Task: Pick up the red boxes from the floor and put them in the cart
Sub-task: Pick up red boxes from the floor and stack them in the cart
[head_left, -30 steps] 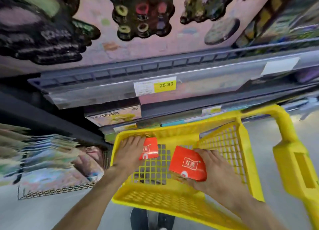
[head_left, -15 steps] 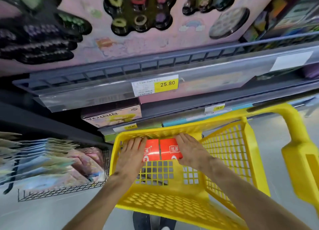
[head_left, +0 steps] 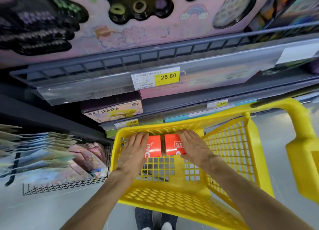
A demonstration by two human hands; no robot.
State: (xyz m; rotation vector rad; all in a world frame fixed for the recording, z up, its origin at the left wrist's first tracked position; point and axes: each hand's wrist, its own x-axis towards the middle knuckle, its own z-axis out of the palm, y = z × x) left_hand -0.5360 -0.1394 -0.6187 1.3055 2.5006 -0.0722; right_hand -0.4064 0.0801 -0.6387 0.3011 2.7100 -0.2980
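A view looking down from a person's head into a yellow plastic cart with mesh walls and a mesh bottom, standing on a pale grey floor in a shop aisle. Two red boxes lie side by side on the bottom of the cart, against its far wall, with a thin gap between them. The left hand lies flat on the left red box, fingers straight and pointing away, covering the box's left edge. The right hand lies on the right red box in the same way, fingers straight, thumb along the box's near edge. Neither hand is curled around its box. The cart's thick yellow handle rises on the right. Beyond the cart stand grey store shelves with a yellow price tag reading 25.80 and a flat purple and yellow package below it. To the left, a black wire rack holds a stack of thin, pastel-coloured packs.
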